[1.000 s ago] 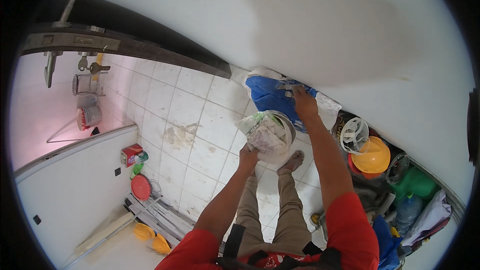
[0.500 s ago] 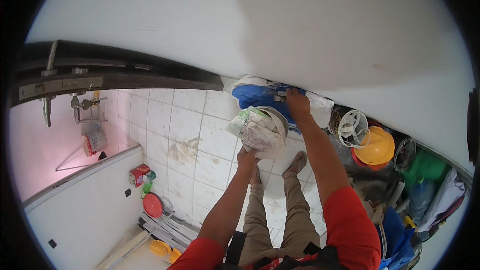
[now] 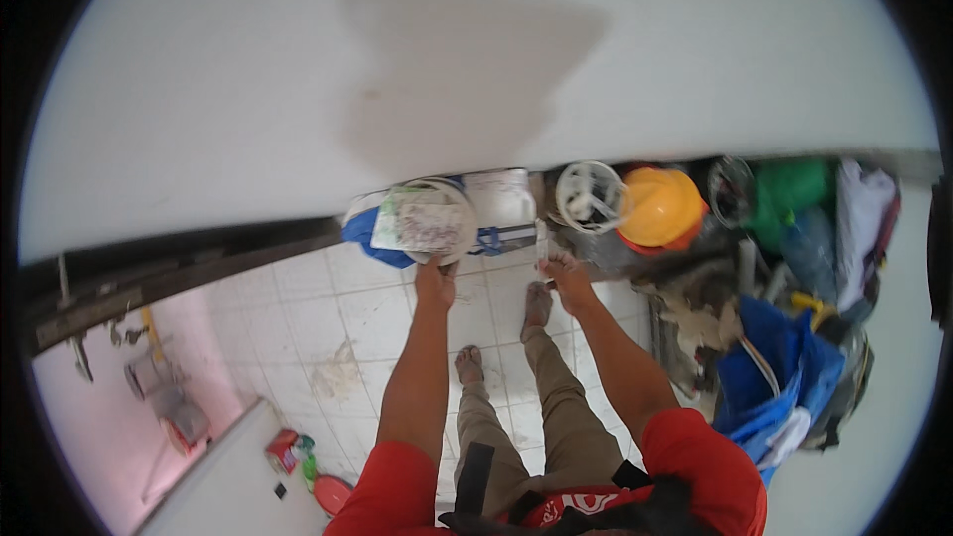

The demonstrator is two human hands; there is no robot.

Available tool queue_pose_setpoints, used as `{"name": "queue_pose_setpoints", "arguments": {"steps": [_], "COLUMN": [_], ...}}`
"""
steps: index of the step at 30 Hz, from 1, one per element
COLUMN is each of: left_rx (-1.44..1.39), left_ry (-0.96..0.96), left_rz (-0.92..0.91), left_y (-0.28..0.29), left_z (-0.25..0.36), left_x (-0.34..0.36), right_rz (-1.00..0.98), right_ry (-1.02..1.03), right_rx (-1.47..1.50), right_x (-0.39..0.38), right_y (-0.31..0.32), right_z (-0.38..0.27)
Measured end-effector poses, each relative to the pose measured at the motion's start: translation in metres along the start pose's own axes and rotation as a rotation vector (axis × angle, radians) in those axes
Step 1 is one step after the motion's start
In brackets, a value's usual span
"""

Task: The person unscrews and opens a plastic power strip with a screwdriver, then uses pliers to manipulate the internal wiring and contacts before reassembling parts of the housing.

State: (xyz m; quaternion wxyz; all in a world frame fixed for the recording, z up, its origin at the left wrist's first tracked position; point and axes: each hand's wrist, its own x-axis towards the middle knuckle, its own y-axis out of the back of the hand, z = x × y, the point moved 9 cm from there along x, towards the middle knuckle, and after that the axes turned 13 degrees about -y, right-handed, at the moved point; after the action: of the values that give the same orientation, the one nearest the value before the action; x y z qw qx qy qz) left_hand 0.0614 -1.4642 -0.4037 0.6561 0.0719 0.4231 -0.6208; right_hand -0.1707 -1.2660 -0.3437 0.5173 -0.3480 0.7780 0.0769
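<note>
My left hand (image 3: 437, 281) is closed at the near side of a white bucket (image 3: 467, 223), whose mouth is largely covered by a crumpled, stained white and green bag (image 3: 422, 220). My fingers are partly hidden there. To its right, my right hand (image 3: 568, 280) grips what looks like a putty knife (image 3: 542, 242), its narrow pale blade pointing toward the wall. A blue bag (image 3: 367, 233) lies behind and beside the bucket, against the wall. Between the bucket and my right hand are blue and grey straps (image 3: 504, 237).
A white plastic basket-like container (image 3: 590, 197) and a yellow hard hat (image 3: 660, 206) sit along the wall. Farther right are a clear plastic bottle (image 3: 812, 246) and a blue bag (image 3: 774, 362). A dark door edge (image 3: 199, 275) stands at left, above the tiled floor (image 3: 372, 323).
My view has shifted right and closer to the wall. My right hand has drawn back from the blue bag with the putty knife; the bucket is now nearer the wall.
</note>
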Motion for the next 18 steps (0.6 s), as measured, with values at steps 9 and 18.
{"name": "queue_pose_setpoints", "arguments": {"steps": [9, 18], "left_rx": [0.486, 1.298], "left_ry": [0.189, 0.595], "left_rz": [-0.216, -0.839], "left_y": [0.010, 0.147], "left_z": [-0.023, -0.027], "left_x": [-0.089, -0.319], "right_rz": [-0.059, -0.029], "right_ry": [0.106, 0.178], "right_rx": [0.395, 0.513], "right_x": [-0.221, -0.429], "right_y": [0.084, 0.087], "right_z": [0.073, 0.205]}}
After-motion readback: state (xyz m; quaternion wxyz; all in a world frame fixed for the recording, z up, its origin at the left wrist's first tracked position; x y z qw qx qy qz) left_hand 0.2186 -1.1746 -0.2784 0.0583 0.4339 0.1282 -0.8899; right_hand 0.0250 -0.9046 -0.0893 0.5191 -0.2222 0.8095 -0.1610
